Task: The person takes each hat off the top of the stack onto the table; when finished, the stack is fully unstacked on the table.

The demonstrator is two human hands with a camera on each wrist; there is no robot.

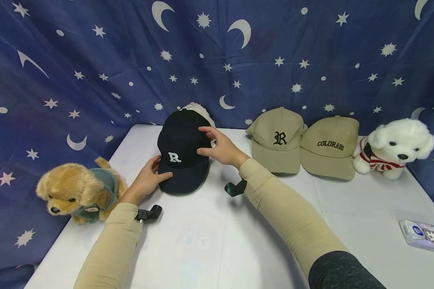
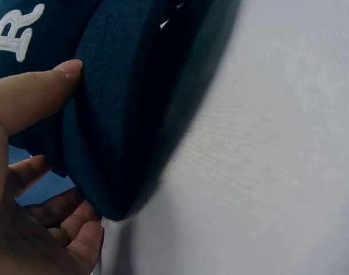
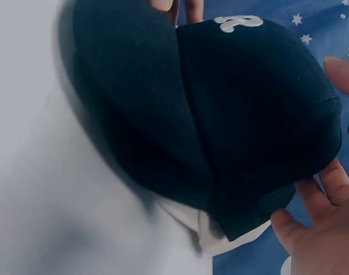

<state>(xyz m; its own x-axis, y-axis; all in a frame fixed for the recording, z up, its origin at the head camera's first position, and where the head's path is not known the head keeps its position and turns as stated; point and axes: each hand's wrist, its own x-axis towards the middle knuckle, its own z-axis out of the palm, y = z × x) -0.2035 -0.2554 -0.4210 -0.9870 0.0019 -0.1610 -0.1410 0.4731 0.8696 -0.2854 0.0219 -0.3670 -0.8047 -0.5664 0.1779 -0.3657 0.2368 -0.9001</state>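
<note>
A dark navy baseball cap (image 1: 183, 138) with a white letter R stands on the white table, its brim pointing toward me. My left hand (image 1: 146, 179) pinches the left side of the brim, thumb on top; the left wrist view shows the other fingers curled at the brim's edge. At the right side of the crown is my right hand (image 1: 222, 148), its thumb and fingers spread around the cap's side and back. In the right wrist view the thumb lies at the cap's rear edge. Behind the navy cap a white cap (image 1: 197, 107) shows partly, mostly hidden.
Right of centre stand a beige cap (image 1: 277, 138) with a black R and a beige COLORADO cap (image 1: 329, 146). A white plush dog (image 1: 398, 146) sits at far right, above a tissue pack (image 1: 424, 236). A tan plush dog (image 1: 79, 188) sits at left.
</note>
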